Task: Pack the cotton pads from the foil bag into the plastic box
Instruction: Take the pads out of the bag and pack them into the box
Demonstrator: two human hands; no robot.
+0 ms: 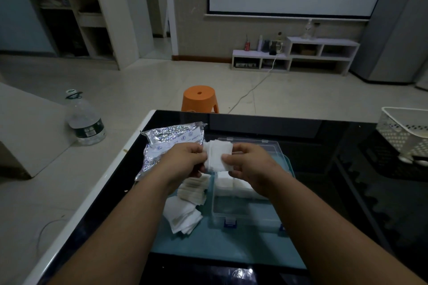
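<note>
Above the plastic box (245, 210), left hand (185, 159) and right hand (250, 164) both pinch a cotton pad stack (218, 156), flat face toward camera, long axis roughly vertical; foil bag (166, 143) left.

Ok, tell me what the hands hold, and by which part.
Both hold one stack of cotton pads: left hand pinches its left edge, right hand its right edge.
</note>
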